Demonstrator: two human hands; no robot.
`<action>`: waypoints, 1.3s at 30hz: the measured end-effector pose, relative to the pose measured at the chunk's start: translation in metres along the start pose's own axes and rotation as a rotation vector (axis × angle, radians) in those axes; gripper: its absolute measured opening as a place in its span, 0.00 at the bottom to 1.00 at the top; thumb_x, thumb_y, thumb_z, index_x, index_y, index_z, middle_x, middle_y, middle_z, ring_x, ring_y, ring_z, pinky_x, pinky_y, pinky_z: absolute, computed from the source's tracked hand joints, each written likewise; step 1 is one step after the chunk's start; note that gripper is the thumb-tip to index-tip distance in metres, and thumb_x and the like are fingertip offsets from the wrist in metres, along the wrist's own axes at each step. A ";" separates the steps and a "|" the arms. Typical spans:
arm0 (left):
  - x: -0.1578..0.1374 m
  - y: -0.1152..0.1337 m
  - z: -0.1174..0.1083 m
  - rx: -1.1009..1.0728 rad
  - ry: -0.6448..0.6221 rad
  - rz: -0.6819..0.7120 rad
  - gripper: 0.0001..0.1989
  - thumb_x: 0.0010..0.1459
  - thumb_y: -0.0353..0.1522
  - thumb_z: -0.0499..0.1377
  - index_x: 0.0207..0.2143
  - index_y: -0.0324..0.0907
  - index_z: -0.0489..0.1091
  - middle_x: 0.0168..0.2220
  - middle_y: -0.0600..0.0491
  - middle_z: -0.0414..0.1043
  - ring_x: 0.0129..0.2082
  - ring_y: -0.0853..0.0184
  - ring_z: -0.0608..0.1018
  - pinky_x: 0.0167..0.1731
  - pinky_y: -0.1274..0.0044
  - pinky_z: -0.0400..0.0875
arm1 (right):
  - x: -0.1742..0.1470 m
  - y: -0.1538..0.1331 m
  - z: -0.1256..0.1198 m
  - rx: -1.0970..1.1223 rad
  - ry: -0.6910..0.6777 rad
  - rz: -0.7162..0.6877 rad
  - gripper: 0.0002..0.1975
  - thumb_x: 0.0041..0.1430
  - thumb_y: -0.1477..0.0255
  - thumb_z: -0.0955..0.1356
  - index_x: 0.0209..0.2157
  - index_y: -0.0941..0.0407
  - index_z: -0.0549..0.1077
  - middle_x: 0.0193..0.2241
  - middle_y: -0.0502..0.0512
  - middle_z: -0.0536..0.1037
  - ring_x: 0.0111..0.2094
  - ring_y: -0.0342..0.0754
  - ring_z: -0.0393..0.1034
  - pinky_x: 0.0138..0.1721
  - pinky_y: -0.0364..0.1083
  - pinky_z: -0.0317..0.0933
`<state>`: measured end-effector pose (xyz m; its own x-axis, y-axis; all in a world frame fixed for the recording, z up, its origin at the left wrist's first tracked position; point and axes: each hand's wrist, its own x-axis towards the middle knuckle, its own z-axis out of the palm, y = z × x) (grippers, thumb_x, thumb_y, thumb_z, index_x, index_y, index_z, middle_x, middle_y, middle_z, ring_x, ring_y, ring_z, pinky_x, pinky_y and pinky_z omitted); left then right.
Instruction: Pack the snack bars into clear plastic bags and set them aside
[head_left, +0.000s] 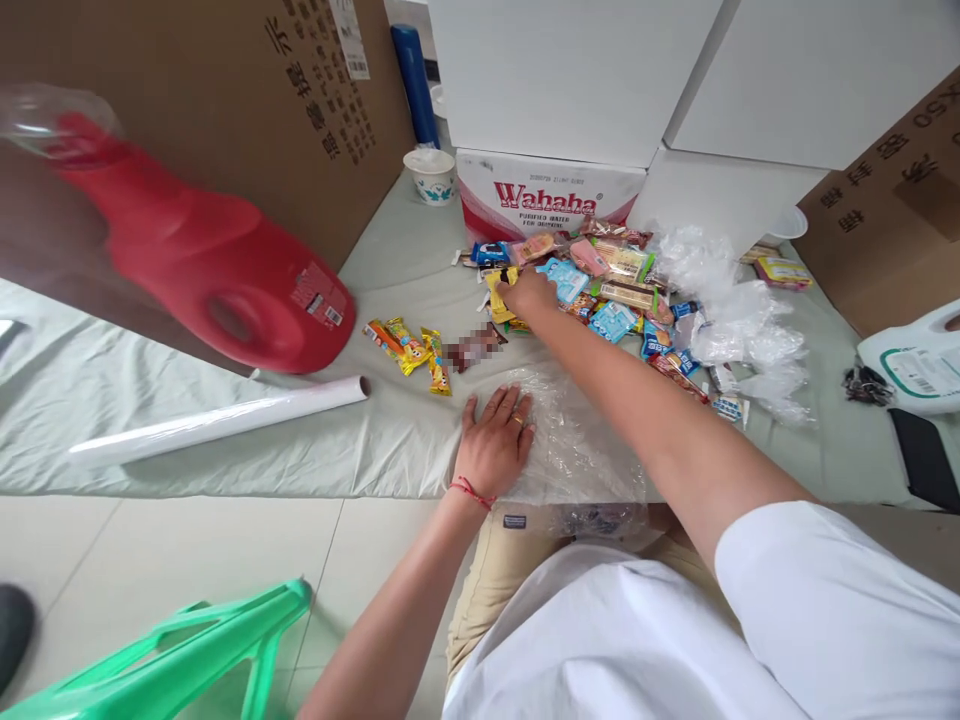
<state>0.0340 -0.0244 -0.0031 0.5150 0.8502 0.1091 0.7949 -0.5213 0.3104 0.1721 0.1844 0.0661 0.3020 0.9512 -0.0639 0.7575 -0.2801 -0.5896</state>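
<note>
pinching a yellow packet (498, 308) among heaped snacks (630, 292) is the right hand (532, 295), while the left hand (495, 440) lies flat on the table (405, 440), probably for support.

Soft, bright light filled the room around us, laying only faint shadows on the pale tablecloth (405, 450) and glinting in white flecks off the crumpled clear bags (739, 320) and the glossy white roll (232, 422). A wide view stretched the red bottle (199, 250) and green stool (169, 670) toward the edges, lettering on the water carton (551, 205) looked slightly smeared, and blocky pixelation masked part of one brown wrapper (497, 335).
</note>
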 end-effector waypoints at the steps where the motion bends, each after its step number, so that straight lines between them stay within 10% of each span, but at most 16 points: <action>1: 0.000 0.000 0.000 -0.005 -0.002 -0.001 0.26 0.74 0.39 0.46 0.69 0.45 0.65 0.73 0.46 0.59 0.73 0.53 0.62 0.71 0.46 0.49 | -0.002 -0.002 0.004 -0.065 0.021 0.012 0.30 0.63 0.58 0.72 0.58 0.64 0.68 0.60 0.75 0.72 0.64 0.68 0.63 0.63 0.63 0.59; 14: -0.001 0.000 -0.001 -0.013 -0.003 0.012 0.25 0.74 0.39 0.46 0.68 0.45 0.65 0.72 0.45 0.60 0.73 0.52 0.63 0.71 0.45 0.48 | -0.045 0.019 0.006 -0.354 -0.056 -0.435 0.28 0.66 0.58 0.70 0.59 0.63 0.69 0.58 0.73 0.72 0.61 0.69 0.61 0.60 0.64 0.60; 20: -0.003 0.000 0.002 0.002 0.023 0.004 0.26 0.74 0.39 0.45 0.70 0.47 0.64 0.73 0.46 0.59 0.73 0.53 0.62 0.72 0.47 0.48 | -0.053 0.053 -0.044 -0.112 -0.077 -0.636 0.26 0.70 0.56 0.65 0.58 0.62 0.69 0.54 0.70 0.75 0.54 0.62 0.67 0.56 0.58 0.61; 26: 0.006 0.002 0.001 -0.002 -0.002 -0.019 0.27 0.75 0.39 0.42 0.70 0.47 0.63 0.74 0.47 0.57 0.74 0.54 0.61 0.71 0.44 0.44 | -0.106 0.109 -0.116 0.225 -0.676 -0.527 0.30 0.67 0.44 0.63 0.46 0.58 0.74 0.37 0.55 0.78 0.38 0.50 0.71 0.38 0.46 0.62; 31: 0.012 0.003 0.000 0.023 -0.034 -0.027 0.27 0.74 0.38 0.44 0.71 0.48 0.62 0.74 0.46 0.56 0.74 0.53 0.60 0.71 0.42 0.44 | -0.139 0.133 -0.105 0.025 -0.908 -0.590 0.26 0.68 0.48 0.65 0.47 0.58 0.76 0.37 0.54 0.79 0.37 0.49 0.70 0.38 0.45 0.60; 39: 0.009 0.001 -0.001 0.046 -0.044 -0.021 0.27 0.74 0.38 0.43 0.71 0.48 0.61 0.74 0.46 0.57 0.74 0.53 0.60 0.71 0.44 0.46 | -0.159 0.133 -0.081 -0.283 -0.447 -0.655 0.33 0.67 0.51 0.68 0.62 0.62 0.71 0.56 0.70 0.75 0.56 0.64 0.65 0.58 0.58 0.59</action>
<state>0.0391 -0.0175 -0.0008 0.5107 0.8576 0.0608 0.8192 -0.5069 0.2683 0.2721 -0.0143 0.0626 -0.4622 0.8776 -0.1273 0.8341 0.3815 -0.3983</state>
